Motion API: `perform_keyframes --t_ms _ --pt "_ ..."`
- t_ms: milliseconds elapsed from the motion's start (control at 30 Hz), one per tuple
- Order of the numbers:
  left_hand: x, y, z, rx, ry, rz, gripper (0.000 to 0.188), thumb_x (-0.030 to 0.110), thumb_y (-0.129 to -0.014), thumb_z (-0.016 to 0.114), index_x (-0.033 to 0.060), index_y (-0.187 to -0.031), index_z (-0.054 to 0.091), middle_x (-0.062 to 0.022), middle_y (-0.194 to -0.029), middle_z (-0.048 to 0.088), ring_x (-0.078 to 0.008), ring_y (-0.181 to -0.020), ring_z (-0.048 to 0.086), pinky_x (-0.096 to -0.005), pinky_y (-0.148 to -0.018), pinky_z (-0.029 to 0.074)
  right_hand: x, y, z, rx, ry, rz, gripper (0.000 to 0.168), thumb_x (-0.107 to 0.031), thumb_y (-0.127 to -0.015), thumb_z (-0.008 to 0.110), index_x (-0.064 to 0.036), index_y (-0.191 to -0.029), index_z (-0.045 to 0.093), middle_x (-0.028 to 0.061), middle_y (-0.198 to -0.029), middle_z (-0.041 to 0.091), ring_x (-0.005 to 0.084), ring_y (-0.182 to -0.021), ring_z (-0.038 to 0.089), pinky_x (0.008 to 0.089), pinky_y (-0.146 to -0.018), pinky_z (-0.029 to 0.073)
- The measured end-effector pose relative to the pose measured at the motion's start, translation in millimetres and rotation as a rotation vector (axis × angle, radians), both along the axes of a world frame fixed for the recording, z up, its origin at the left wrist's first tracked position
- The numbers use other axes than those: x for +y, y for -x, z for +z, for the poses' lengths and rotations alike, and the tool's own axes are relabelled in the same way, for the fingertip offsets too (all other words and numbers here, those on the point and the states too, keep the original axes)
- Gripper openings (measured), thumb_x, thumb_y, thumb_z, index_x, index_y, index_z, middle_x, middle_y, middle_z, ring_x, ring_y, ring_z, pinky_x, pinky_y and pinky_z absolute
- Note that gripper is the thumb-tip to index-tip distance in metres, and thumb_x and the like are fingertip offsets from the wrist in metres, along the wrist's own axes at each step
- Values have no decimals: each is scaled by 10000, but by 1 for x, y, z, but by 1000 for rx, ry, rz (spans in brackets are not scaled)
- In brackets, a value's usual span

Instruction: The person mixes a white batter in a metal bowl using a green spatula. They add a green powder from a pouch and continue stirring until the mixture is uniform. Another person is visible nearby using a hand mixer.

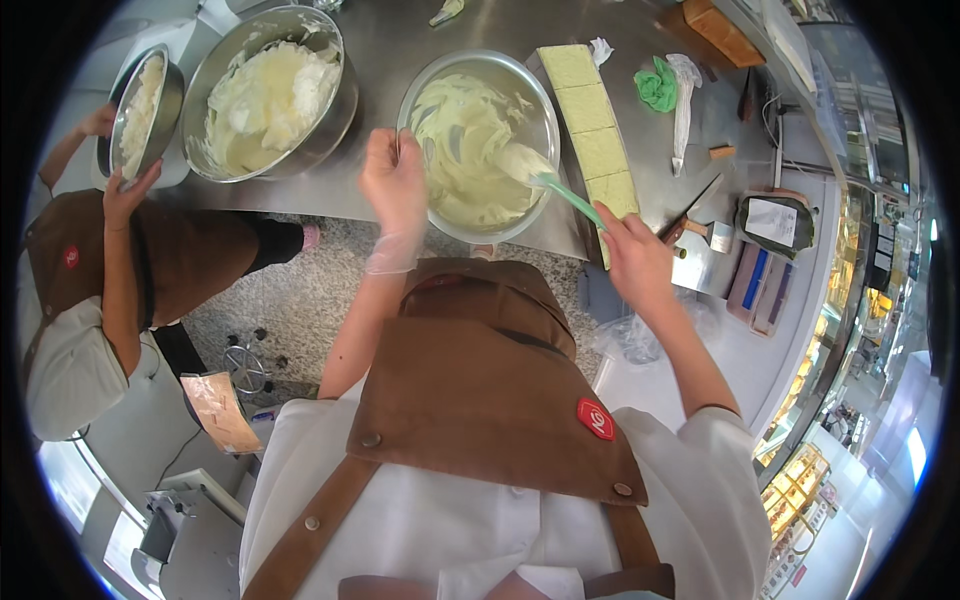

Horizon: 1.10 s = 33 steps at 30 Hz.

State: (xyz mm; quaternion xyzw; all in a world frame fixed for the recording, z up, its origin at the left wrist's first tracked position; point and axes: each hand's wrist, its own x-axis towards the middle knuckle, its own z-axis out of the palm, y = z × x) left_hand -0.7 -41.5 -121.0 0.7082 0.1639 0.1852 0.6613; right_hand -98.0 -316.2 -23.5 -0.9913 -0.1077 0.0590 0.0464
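Observation:
My left hand (pixel 395 180), in a clear thin glove, is closed on the left rim of a metal mixing bowl (pixel 553 112). Pale green cream (pixel 457 161) lies smeared inside that bowl. My right hand (pixel 634 251) grips the handle of a green spatula (pixel 574 199), whose blade is covered with cream and rests over the bowl's right side. Just right of the bowl lies a long strip of pale green cake (pixel 592 124), marked off into several pieces. The near end of the strip is close to my right hand.
A large metal bowl (pixel 345 112) of pale cream stands at left; beside it a co-worker's hands hold a smaller bowl (pixel 174 97). At right lie a piping bag (pixel 682 112), a green crumpled cloth or bag (pixel 656 86), a knife (pixel 705 193), a scraper (pixel 721 237) and a loaf (pixel 721 34).

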Motion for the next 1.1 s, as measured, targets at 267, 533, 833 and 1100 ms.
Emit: perform_keyframes --t_ms 267,533,833,1100 --pt "-3 1 -2 14 9 25 133 49 -898 605 1 -796 533 45 -642 447 -42 -612 379 -221 -538 353 0 28 -36 114 141 168 713 1 -686 637 -111 -1370 471 70 -881 534 221 -850 613 345 -604 534" --pt "6 5 -14 69 0 43 144 68 -896 597 1 -782 541 40 -630 455 -45 -603 371 -229 -527 347 -31 14 43 154 264 256 591 -27 -711 651 -93 -1290 555 72 -852 550 215 -804 620 343 -618 522" --pt "13 3 -16 47 33 43 162 53 -897 597 12 -761 518 61 -638 441 -28 -602 358 -218 -518 329 -14 -15 17 772 -825 -417 242 -195 -1002 451 -49 -1098 618 0 -668 496 111 -554 498 270 -491 416" --pt "10 8 -6 -1 -9 32 168 51 -904 603 20 -768 510 64 -645 428 -25 -605 352 -208 -525 326 -18 1 -47 1181 -856 -792 372 -359 -1022 421 -66 -839 558 -52 -550 383 53 -417 297 230 -381 235"
